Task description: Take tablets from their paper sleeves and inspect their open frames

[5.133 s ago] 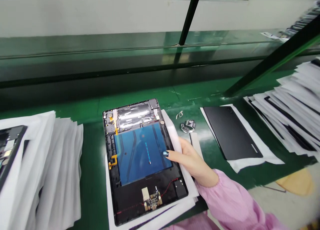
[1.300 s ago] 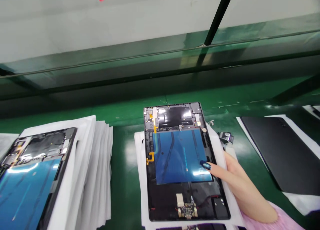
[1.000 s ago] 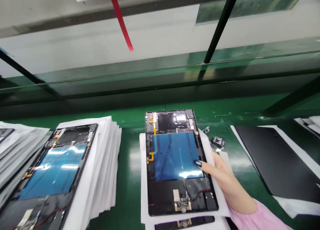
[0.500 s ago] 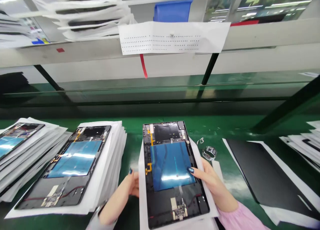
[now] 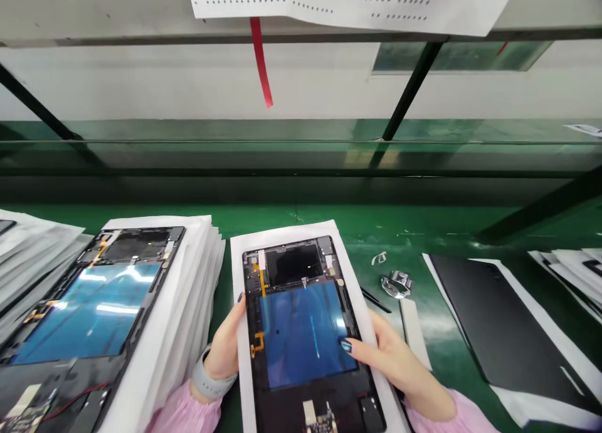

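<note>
An opened tablet (image 5: 301, 333) with a blue panel, gold flex strips and a bare black frame lies face down on a white foam sheet (image 5: 282, 231). I hold both up off the bench. My left hand (image 5: 224, 342) grips the sheet's left edge, with a grey band on that wrist. My right hand (image 5: 390, 370) holds the lower right side, its thumb resting on the tablet's frame next to the blue panel. The tablet's bottom end runs out of view.
To the left, a matching opened tablet (image 5: 89, 301) tops a stack of white foam sheets (image 5: 197, 282). On the green bench (image 5: 301, 215) at right lie a silver metal part (image 5: 396, 284), a small white clip (image 5: 379, 258) and a black tablet cover (image 5: 503, 333) on white foam.
My left hand has come in from below and now grips the sheet. The tablet and sheet have shifted left and tilted, and the view has dropped lower towards the bench.
</note>
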`<state>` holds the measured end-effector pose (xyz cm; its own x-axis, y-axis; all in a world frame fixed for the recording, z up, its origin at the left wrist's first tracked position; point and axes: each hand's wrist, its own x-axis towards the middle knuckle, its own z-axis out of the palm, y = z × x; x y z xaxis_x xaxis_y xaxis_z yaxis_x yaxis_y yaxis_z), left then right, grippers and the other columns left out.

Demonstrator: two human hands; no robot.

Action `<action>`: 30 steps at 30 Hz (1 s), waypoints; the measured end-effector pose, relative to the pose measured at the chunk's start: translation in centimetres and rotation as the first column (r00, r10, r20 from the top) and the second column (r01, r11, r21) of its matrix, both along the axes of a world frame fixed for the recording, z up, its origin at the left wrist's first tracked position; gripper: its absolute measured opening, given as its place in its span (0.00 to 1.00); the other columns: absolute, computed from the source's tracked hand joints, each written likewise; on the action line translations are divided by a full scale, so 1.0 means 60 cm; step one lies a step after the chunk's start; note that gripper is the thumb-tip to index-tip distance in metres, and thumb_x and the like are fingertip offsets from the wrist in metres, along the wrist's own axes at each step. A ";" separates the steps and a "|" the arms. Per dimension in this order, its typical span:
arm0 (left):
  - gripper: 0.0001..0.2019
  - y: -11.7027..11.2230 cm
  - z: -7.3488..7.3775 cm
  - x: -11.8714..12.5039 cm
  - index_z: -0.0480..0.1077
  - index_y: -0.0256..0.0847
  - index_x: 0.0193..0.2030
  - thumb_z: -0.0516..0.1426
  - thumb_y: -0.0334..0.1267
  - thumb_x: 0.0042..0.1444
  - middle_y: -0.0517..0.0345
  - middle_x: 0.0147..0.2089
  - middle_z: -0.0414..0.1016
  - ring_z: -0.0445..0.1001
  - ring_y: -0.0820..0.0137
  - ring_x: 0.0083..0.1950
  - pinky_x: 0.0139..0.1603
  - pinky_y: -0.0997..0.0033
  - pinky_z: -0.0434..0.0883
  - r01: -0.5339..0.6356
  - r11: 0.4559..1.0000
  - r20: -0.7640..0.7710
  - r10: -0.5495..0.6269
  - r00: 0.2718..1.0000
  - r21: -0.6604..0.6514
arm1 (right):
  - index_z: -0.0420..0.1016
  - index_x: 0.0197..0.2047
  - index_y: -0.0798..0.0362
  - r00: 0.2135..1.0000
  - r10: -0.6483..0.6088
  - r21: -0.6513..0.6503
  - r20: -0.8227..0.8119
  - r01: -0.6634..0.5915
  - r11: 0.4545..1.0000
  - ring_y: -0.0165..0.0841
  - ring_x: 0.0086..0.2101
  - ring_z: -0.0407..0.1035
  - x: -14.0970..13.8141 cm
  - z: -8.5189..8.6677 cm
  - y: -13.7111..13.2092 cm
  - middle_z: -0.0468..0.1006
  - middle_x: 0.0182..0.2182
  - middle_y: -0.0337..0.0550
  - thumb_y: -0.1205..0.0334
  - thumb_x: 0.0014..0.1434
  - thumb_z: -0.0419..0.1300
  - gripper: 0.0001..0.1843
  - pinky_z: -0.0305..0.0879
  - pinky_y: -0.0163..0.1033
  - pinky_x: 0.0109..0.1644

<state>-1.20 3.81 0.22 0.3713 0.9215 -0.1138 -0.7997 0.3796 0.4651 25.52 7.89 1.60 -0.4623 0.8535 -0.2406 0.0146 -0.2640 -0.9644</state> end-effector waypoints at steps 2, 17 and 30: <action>0.19 -0.003 -0.003 -0.002 0.78 0.42 0.54 0.47 0.39 0.69 0.57 0.54 0.81 0.74 0.58 0.61 0.70 0.62 0.59 -0.040 0.999 -0.020 0.040 0.999 -0.025 | 0.78 0.52 0.52 1.000 -0.025 -0.036 0.007 0.026 0.999 0.46 0.47 0.76 0.002 0.000 -0.004 0.82 0.47 0.48 0.45 0.51 0.70 0.29 0.74 0.48 0.52; 0.13 0.004 -0.005 -0.001 0.82 0.44 0.46 0.60 0.45 0.59 0.57 0.53 0.81 0.68 0.54 0.65 0.71 0.58 0.58 -0.109 0.973 -0.118 0.086 0.989 -0.204 | 0.79 0.51 0.49 0.995 -0.083 -0.085 0.053 0.087 0.993 0.46 0.47 0.76 0.001 0.001 -0.002 0.82 0.47 0.47 0.45 0.50 0.71 0.27 0.74 0.47 0.52; 0.11 0.009 0.002 0.005 0.83 0.41 0.35 0.66 0.46 0.51 0.55 0.44 0.85 0.67 0.49 0.66 0.73 0.53 0.55 -0.322 0.920 -0.284 0.254 0.925 -0.224 | 0.82 0.46 0.50 0.966 -0.123 -0.039 0.227 0.136 0.990 0.51 0.45 0.76 0.007 -0.004 -0.008 0.83 0.44 0.51 0.41 0.49 0.71 0.27 0.73 0.52 0.53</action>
